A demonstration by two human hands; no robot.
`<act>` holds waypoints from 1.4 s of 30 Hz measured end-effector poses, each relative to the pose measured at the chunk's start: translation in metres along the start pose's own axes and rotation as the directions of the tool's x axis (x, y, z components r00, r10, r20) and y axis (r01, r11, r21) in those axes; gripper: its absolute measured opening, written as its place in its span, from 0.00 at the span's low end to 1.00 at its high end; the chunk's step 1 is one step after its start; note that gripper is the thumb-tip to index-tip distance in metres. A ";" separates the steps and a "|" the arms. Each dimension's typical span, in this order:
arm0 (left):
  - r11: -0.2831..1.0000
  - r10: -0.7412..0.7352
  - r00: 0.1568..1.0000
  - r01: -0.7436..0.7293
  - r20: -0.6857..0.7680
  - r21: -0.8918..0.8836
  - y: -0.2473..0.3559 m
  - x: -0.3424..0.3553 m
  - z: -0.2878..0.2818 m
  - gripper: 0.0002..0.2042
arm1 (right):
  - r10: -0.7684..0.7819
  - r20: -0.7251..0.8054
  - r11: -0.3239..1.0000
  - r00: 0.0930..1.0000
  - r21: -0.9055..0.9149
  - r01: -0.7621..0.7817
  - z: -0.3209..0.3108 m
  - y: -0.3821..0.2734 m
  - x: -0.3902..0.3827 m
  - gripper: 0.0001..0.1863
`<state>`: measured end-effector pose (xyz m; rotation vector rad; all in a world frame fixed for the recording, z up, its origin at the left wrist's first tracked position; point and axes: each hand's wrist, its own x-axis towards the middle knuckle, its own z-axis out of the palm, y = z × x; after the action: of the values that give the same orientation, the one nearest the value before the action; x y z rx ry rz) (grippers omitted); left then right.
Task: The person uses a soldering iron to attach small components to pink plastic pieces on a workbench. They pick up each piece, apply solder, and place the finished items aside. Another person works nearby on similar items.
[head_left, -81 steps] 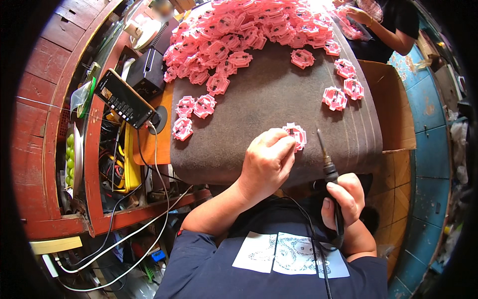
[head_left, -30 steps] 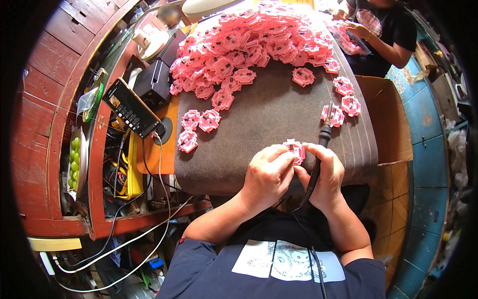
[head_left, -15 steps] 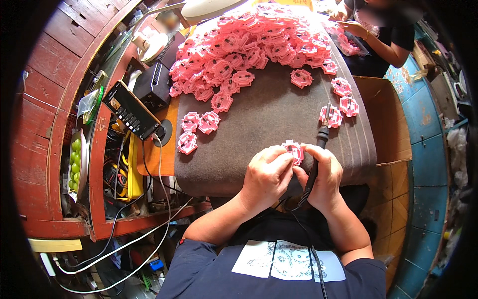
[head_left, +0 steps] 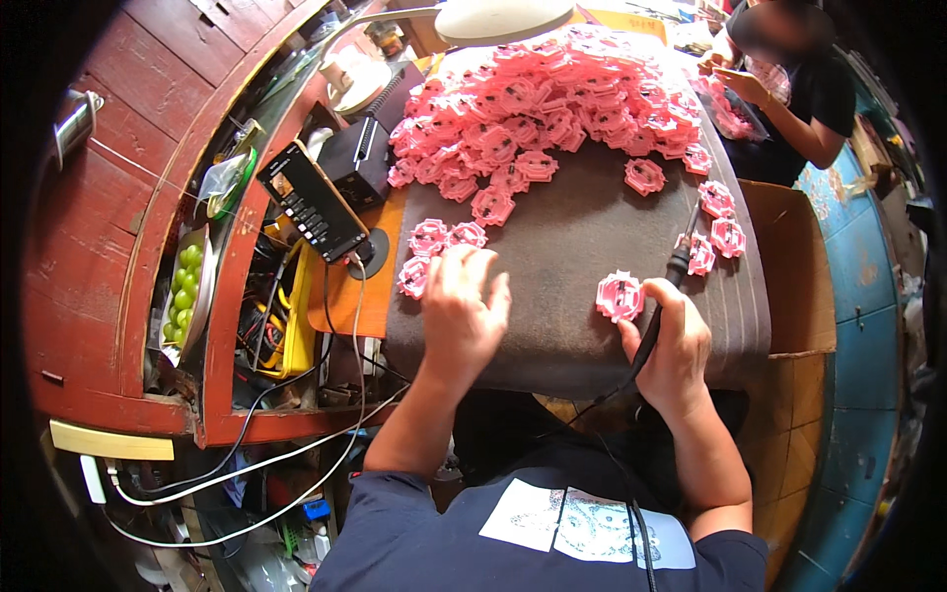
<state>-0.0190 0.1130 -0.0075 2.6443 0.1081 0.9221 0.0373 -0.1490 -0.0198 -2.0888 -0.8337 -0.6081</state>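
My left hand reaches over a small group of pink plastic parts at the left side of the dark mat. Its thumb stands apart from the fingers; whether the fingertips touch a part is hidden. In my right hand is a soldering iron, its black handle slanting up and its tip pointing away from me. Thumb and forefinger of that hand also hold a single pink part with white edges by its right side.
A big heap of pink parts covers the mat's far end, under a lamp. Several more lie along the right edge. A phone stands at left beside a black box. Across the table's far right corner sits another person.
My left hand has let go of the pink part and moved left to the small group. The right hand keeps the part and the iron. The whole view has shifted.
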 end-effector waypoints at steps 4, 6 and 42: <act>0.960 -0.039 0.996 0.013 0.085 0.281 -0.020 0.009 -0.010 0.17 | 0.058 0.029 0.994 0.998 -0.099 -0.055 0.004 0.012 0.017 0.35; 0.951 0.000 0.996 -0.029 0.094 0.307 -0.022 0.010 -0.009 0.15 | 0.108 0.021 0.983 0.994 -0.150 -0.104 0.002 0.019 0.021 0.34; 0.790 0.232 0.954 -0.071 0.190 -0.609 0.079 -0.019 0.037 0.14 | 0.057 -0.104 0.934 0.993 0.358 -0.017 0.016 -0.001 -0.024 0.23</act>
<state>-0.0140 0.0241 -0.0191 2.1564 -0.4066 0.5244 0.0231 -0.1443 -0.0442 -1.7204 -0.7741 -0.5067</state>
